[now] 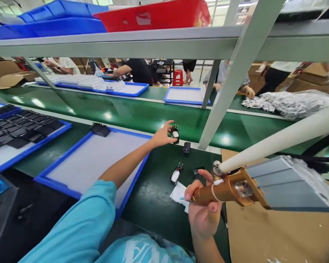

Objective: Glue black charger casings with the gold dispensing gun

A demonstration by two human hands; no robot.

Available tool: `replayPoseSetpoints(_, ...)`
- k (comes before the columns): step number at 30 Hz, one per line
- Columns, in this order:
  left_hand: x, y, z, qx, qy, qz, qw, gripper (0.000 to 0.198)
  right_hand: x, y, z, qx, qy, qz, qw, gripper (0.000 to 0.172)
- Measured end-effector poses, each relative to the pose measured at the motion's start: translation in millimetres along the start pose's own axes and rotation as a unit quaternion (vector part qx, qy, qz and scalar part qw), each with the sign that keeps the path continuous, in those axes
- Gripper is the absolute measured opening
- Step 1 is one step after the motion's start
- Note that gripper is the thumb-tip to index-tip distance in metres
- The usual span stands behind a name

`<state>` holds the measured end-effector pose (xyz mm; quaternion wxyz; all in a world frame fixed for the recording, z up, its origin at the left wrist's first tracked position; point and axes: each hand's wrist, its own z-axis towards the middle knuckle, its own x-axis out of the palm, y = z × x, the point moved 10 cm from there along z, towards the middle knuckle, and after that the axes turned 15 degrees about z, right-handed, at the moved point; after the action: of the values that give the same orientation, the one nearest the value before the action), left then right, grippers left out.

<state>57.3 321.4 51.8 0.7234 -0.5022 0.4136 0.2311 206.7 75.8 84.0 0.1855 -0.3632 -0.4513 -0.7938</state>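
Green bench (153, 208), then?

Dark green mat, yes, with a brighter green belt (142, 117) running behind it. A blue-rimmed tray (90, 160) with a white floor lies on the left of the bench, and cardboard (263, 233) covers the right.

And the room?

It's a workshop line. A grey shelf (126, 45) overhead carries blue and red bins (153, 16). Other people (137, 71) work on the far side of the belt.

Where is the left hand (163, 136)?

It reaches out from a turquoise sleeve to the bench's far edge, just past the tray's corner. Thumb and fingers are pinched on a small black part (175, 133) with a white face. It may have metal prongs, but it is too small to tell.

The right hand (204, 210)?

It is close to the body, fingers curled tight round the brown handle of a tool (224, 190). The tool's grey head juts out over the cardboard.

Anything between the hands?

A second part (176, 174) lies on the mat. A black piece (186, 147) sits near the left hand, and a paper slip (178, 193) lies just beside the right hand.
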Motion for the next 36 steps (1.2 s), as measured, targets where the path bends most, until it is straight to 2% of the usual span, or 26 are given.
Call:
replayPoseSetpoints(2, -9.9, -7, -55, 0.064, 0.055, -0.018, 0.996, 0.093, 1, 0, -2, 0.007, 0.000, 0.002, 1.000, 0.036)
replayPoseSetpoints(5, -8.8, -7, -130, 0.085, 0.139, -0.009, 0.987, 0.090, -1, 0, -4, 0.009, -0.010, 0.000, 1.000, 0.038)
replayPoseSetpoints(7, -1.1, -2, -164, 0.075, 0.185, -0.009, 0.980, 0.089, -2, 1, -4, 0.007, -0.016, -0.002, 1.000, 0.039)
replayPoseSetpoints(10, 13.4, -2, -193, 0.087, 0.245, -0.050, 0.964, 0.090, -3, 1, -2, -0.001, -0.017, -0.012, 1.000, 0.037)
replayPoseSetpoints(12, 19.6, -10, -206, 0.110, 0.264, -0.087, 0.954, 0.090, -2, 3, 1, -0.012, -0.015, -0.020, 1.000, 0.035)
replayPoseSetpoints(14, 20.8, -17, -215, 0.116, 0.242, -0.093, 0.959, 0.089, -1, 4, 3, -0.023, -0.014, -0.025, 0.999, 0.033)
replayPoseSetpoints(16, 19.3, -20, -220, 0.088, 0.189, -0.071, 0.975, 0.086, 0, 6, 5, -0.031, -0.021, -0.025, 0.999, 0.032)
replayPoseSetpoints(19, 19.3, -16, -228, 0.013, 0.113, -0.074, 0.991, 0.073, 3, 6, 5, -0.031, -0.033, -0.009, 0.999, 0.031)
replayPoseSetpoints(24, 22.5, 5, -238, -0.096, 0.016, -0.155, 0.983, 0.050, 16, -2, 5, -0.005, -0.021, -0.005, 1.000, 0.040)
replayPoseSetpoints(26, 20.0, 9, -243, -0.107, -0.030, -0.118, 0.987, 0.035, 22, -6, 5, 0.004, -0.012, -0.006, 1.000, 0.045)
replayPoseSetpoints(28, 18.7, 6, -249, -0.094, -0.066, -0.057, 0.992, 0.029, 30, -12, 4, 0.011, -0.001, 0.005, 1.000, 0.047)
replayPoseSetpoints(31, 23.7, -1, -255, -0.077, -0.078, 0.012, 0.994, 0.034, 41, -19, 4, 0.019, 0.016, 0.024, 0.999, 0.046)
replayPoseSetpoints(33, 27.4, -6, -257, -0.066, -0.075, 0.041, 0.994, 0.047, 47, -22, 4, 0.018, 0.023, 0.034, 0.999, 0.044)
replayPoseSetpoints(36, 34.5, -20, -258, -0.015, -0.058, 0.075, 0.995, 0.069, 52, -25, 6, 0.011, 0.022, 0.045, 0.999, 0.044)
